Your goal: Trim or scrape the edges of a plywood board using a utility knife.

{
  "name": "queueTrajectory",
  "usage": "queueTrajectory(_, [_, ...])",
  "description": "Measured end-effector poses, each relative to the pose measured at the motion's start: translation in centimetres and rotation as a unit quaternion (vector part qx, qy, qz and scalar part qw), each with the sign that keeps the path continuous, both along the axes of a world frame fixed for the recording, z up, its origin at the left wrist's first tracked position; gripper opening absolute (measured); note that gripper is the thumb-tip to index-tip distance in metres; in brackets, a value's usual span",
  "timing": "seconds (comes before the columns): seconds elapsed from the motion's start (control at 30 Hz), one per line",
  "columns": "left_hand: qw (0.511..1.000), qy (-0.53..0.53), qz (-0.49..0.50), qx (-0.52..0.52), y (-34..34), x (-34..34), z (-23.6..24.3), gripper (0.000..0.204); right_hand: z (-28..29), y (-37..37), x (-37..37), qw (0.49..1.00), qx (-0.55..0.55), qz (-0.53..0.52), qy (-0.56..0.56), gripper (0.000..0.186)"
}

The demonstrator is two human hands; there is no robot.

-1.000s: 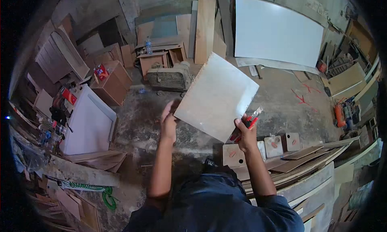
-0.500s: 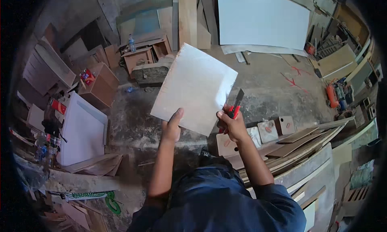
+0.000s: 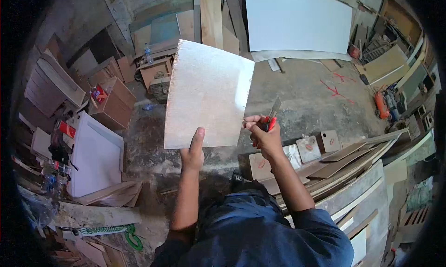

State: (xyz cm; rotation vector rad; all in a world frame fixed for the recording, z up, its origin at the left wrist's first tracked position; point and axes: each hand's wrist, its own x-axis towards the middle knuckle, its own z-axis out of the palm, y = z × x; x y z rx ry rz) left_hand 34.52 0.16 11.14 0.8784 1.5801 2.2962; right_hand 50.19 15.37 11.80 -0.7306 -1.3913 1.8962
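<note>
A pale rectangular board [image 3: 206, 97] with a rough, chipped left edge is held up in front of me. My left hand [image 3: 192, 153] grips its lower edge, the thumb lying on the face and the fingers hidden behind. In my right hand [image 3: 267, 139] is a red-and-black utility knife [image 3: 271, 121], its broad grey blade pointing up and away from the board. The fingertips of that hand are at the board's right edge; whether they touch it I cannot tell.
Small pale blocks [image 3: 308, 148] and long stacked boards [image 3: 353, 167] lie to my right. A large white sheet [image 3: 297, 21] leans at the back. On the left stand a white panel [image 3: 97, 155] and a brown wooden box [image 3: 114, 104]. An orange tool [image 3: 382, 105] rests at far right.
The board has turned counterclockwise, standing more upright and further left. My right hand has come off its lower right part to its right edge, still holding the knife.
</note>
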Motion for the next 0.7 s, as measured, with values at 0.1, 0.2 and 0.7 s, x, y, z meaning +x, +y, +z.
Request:
queueTrajectory(0.1, [0.999,0.036,0.010,-0.001,-0.4,0.6,0.8,0.050,0.4,-0.3,-0.5,1.000,0.020,-0.011,0.014,0.018])
queueTrajectory(0.2, [0.997,0.062,0.035,0.005,-0.3,1.4,1.2,0.048,0.1,-0.4,-1.0,0.998,0.049,-0.023,0.024,0.015])
queueTrajectory(0.7, [0.992,-0.074,0.014,0.097,0.4,1.0,1.1,0.050,0.9,-0.3,-1.4,0.996,0.057,-0.032,0.056,0.011])
